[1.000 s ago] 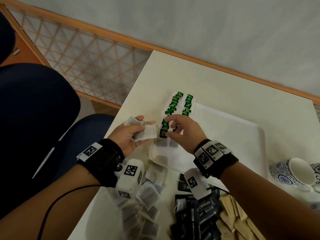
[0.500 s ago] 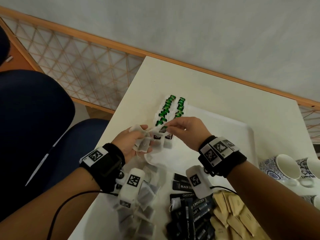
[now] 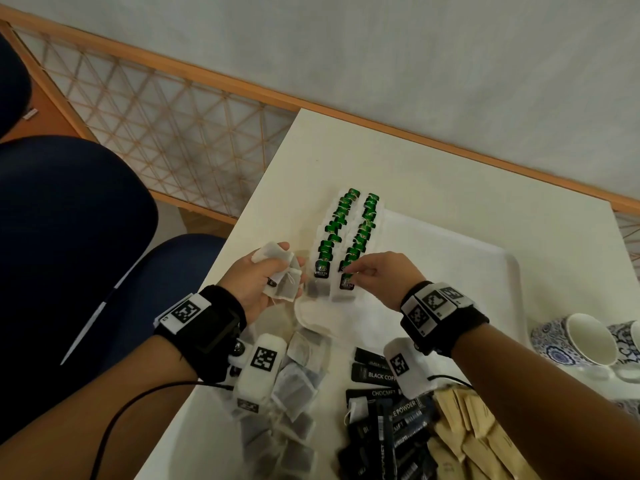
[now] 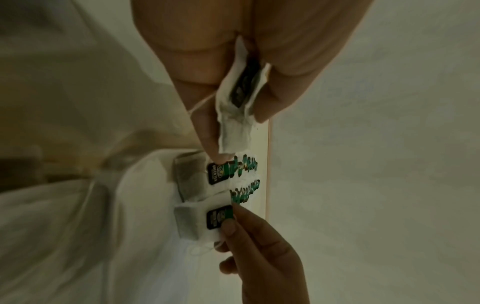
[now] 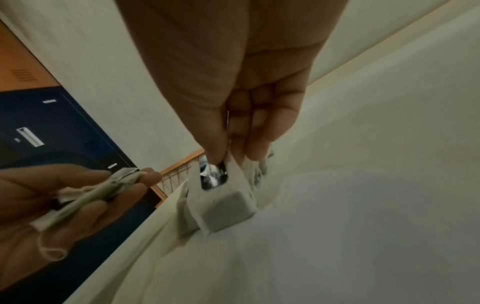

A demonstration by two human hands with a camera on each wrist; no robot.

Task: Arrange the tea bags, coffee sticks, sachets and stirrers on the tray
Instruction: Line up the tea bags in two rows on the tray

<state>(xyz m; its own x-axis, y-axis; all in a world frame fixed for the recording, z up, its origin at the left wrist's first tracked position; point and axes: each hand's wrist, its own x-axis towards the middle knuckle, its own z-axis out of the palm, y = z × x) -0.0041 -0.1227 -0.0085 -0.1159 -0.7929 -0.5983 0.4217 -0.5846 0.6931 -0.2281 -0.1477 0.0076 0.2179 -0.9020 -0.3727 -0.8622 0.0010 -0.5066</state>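
The right hand [image 3: 375, 277] pinches the top edge of a tea bag [image 3: 346, 289] between thumb and fingertips, right at its dark green-and-black tag; the other fingers are curled in. The bag is a white paper pouch with a greyish filled block, and it lies at the near end of the right-hand row of tea bags [image 3: 362, 233] on the white tray [image 3: 450, 271]. Beside it runs a second row [image 3: 334, 230], the green tags overlapping like scales — both rows lie along the tray's left part.

The left hand [image 3: 256, 282] is closed around a small bunch of tea bags [image 3: 282, 277], white and crumpled, with a string hanging loose; it hovers just left of the tray's near corner.

On the table [image 3: 450, 188] near the person lie a pile of loose tea bags [image 3: 294, 393], black coffee sticks [image 3: 388, 427] and tan sachets [image 3: 474, 438] — all off the tray. Blue-patterned cups [image 3: 581, 341] stand to the right.
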